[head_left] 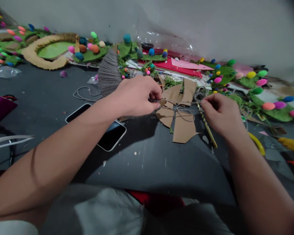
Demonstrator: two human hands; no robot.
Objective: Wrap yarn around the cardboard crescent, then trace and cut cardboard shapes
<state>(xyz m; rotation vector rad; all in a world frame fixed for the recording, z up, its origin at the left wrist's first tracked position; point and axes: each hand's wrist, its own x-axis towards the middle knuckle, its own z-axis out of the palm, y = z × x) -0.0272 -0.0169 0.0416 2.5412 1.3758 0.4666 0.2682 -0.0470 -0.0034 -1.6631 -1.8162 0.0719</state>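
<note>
Several brown cardboard scraps (185,127) lie in a loose pile on the dark table, with a loop of grey cord (186,112) over them. My left hand (139,94) is at the pile's left edge, its fingers curled together around something small and dark that I cannot make out. To the right of the pile my right hand (219,109) pinches thumb to forefinger near the upper end of a thin yellow patterned stick (207,125) and some grey cord; what its fingertips hold is too small to tell. A grey yarn-wrapped piece (109,71) stands behind my left wrist.
A phone (111,135) lies under my left forearm. Green leaf shapes with coloured balls (93,54), a tan wrapped ring (45,40) and red sheets (178,65) line the wall side. A purple object (1,107) sits far left, yellow handles (257,143) at right.
</note>
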